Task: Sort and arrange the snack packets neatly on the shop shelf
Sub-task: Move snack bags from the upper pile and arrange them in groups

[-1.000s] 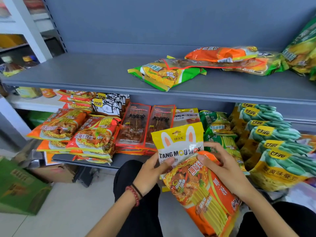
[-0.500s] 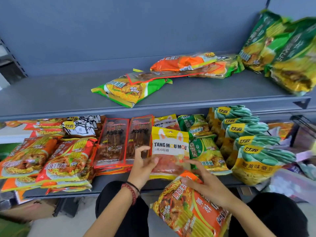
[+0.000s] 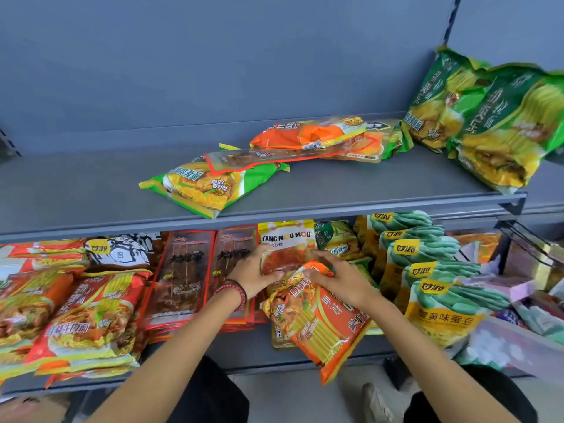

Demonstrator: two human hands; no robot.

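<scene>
The yellow plastic snack packet lettered TANG MOU MOU (image 3: 287, 239) is standing on the lower grey metal shelf (image 3: 244, 346), between dark red-edged skewer packets (image 3: 183, 270) on its left and a green noodle packet (image 3: 338, 239) on its right. The left hand (image 3: 256, 273) is gripping its left edge, thumb pressing the front. The right hand (image 3: 341, 279) is clutching the top of an orange plastic noodle packet (image 3: 320, 319), which is hanging tilted over the shelf's near edge.

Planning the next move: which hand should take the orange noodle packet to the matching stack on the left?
Right, probably: the right hand grips the orange noodle packet by its top, while the left hand holds the Tang Mou Mou packet.
</scene>
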